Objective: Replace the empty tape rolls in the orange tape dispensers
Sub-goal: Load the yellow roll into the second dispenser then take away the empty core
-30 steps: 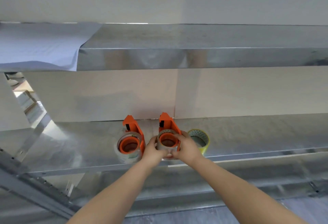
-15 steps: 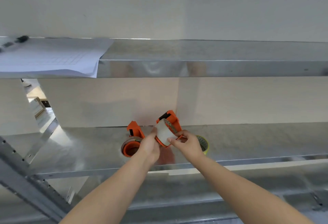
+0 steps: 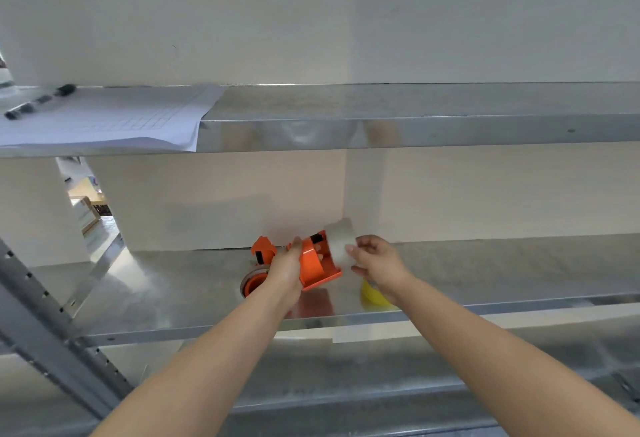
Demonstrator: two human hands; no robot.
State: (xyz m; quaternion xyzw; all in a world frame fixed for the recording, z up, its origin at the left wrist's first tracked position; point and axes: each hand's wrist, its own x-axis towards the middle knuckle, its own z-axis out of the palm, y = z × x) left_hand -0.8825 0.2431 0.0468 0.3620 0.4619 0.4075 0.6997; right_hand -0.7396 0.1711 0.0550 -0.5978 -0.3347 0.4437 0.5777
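Note:
My left hand (image 3: 287,272) grips an orange tape dispenser (image 3: 317,265), lifted off the metal shelf (image 3: 485,274) and tilted on its side. My right hand (image 3: 377,260) pinches a pale tape roll (image 3: 341,241) at the dispenser's right end; whether the roll sits on the hub or is clear of it I cannot tell. A second orange dispenser (image 3: 260,265) with a roll on it stands on the shelf behind my left hand, partly hidden. A yellow tape roll (image 3: 372,294) lies on the shelf under my right wrist, mostly covered.
An upper metal shelf (image 3: 415,131) overhangs the work area, with paper sheets (image 3: 114,121) and black markers (image 3: 38,100) on its left part. A perforated rack upright (image 3: 41,312) slants at the left. A white wall closes the back.
The right-hand dispenser has been lifted off the shelf and tipped sideways in my left hand. My right hand has drawn the pale roll toward the right. The camera has tilted upward.

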